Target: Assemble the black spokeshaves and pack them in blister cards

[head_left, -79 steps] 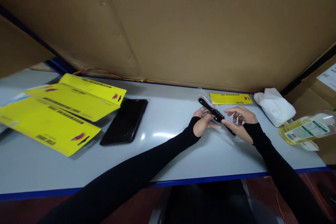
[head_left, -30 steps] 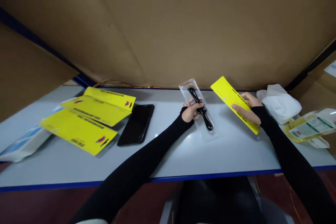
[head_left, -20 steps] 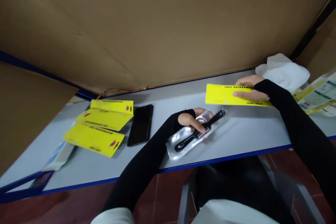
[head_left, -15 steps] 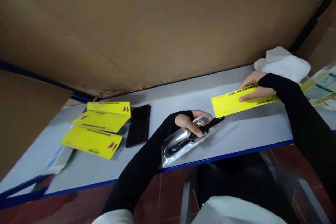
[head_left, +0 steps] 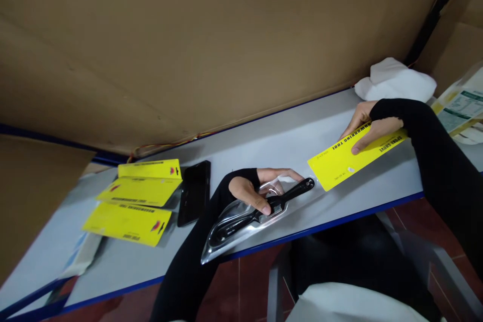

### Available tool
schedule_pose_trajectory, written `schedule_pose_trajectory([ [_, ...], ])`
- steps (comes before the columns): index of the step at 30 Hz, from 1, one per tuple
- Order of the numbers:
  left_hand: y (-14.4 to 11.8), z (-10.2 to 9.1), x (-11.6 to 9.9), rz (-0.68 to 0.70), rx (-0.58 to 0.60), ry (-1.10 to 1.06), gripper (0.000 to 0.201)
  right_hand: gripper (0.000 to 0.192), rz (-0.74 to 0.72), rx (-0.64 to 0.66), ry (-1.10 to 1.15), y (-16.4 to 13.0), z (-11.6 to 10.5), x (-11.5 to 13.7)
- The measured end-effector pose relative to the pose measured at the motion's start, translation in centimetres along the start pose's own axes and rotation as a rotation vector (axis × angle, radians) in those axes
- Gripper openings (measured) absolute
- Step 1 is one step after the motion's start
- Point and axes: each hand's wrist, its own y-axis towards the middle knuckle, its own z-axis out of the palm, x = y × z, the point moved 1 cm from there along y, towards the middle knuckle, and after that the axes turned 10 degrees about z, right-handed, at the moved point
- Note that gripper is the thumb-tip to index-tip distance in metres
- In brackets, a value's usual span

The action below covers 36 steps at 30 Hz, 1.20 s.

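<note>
My left hand (head_left: pixel 256 191) is closed around a clear plastic blister shell (head_left: pixel 217 241), its thumb pressed on the black spokeshave (head_left: pixel 298 189) that lies in it. The tool slants up to the right, above the table's front edge. To the right, my right hand (head_left: pixel 368 128) pinches a yellow backing card (head_left: pixel 335 163) printed "SPOKE SHAVE" and "WOODWORKING TOOL", thumb on the printed face. The card's left end is close to the spokeshave's upper handle; I cannot tell whether it touches the shell.
On the left of the grey table (head_left: pixel 241 146) lie several yellow-carded packs (head_left: pixel 126 224) beside a black phone (head_left: pixel 193 193). A white bundle (head_left: pixel 394 80) and green-white printed packaging (head_left: pixel 464 108) sit at the right. A brown board wall (head_left: pixel 226 50) closes the back.
My left hand has shifted the shell and spokeshave left and slightly down in view. The card in my right hand has tilted more steeply, and a wider gap separates it from my left hand.
</note>
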Motion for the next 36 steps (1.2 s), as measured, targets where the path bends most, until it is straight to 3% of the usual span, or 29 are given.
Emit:
schedule_pose_trajectory([
  [3,0.6,0.0,-0.3,-0.044,0.268,0.124,0.080,0.057,0.063,0.089,-0.009,1.0,0.1,0.5],
  [7,1.5,0.0,-0.9,0.007,0.309,0.146,0.081,0.053,0.022,0.111,-0.053,2.1,-0.2,0.1],
  [12,1.6,0.3,-1.0,-0.075,0.376,0.096,0.083,0.054,-0.036,0.050,-0.158,2.5,-0.3,-0.8],
  [16,1.3,0.4,-0.7,-0.066,0.347,0.034,0.079,0.053,-0.040,0.024,-0.173,2.5,-0.2,-0.3],
  [19,1.6,0.4,-0.5,-0.066,0.332,0.022,0.081,0.053,-0.113,0.016,-0.183,2.9,1.4,0.7],
  [25,2.7,1.0,-0.3,-0.172,0.412,0.070,0.080,0.045,-0.280,0.026,-0.320,5.6,6.1,1.8],
  [27,3.2,1.2,-0.4,-0.129,0.388,0.043,0.079,0.039,-0.294,-0.102,-0.378,6.1,5.7,1.4],
  [29,3.8,1.2,-0.5,-0.075,0.346,0.009,0.078,0.041,-0.250,-0.395,-0.431,6.1,4.1,0.8],
  [31,4.5,1.1,-0.5,-0.038,0.300,-0.029,0.081,0.054,-0.152,-0.717,-0.415,5.9,2.1,0.0],
  [33,5.2,0.9,-0.3,-0.024,0.267,-0.073,0.088,0.075,-0.028,-0.918,-0.347,5.8,0.8,-0.8],
  [34,5.5,0.9,-0.1,-0.029,0.258,-0.096,0.091,0.084,0.035,-0.944,-0.286,5.9,0.5,-1.1],
  [36,5.9,0.9,0.4,-0.056,0.255,-0.136,0.092,0.089,0.112,-0.838,-0.113,6.4,1.0,-1.2],
])
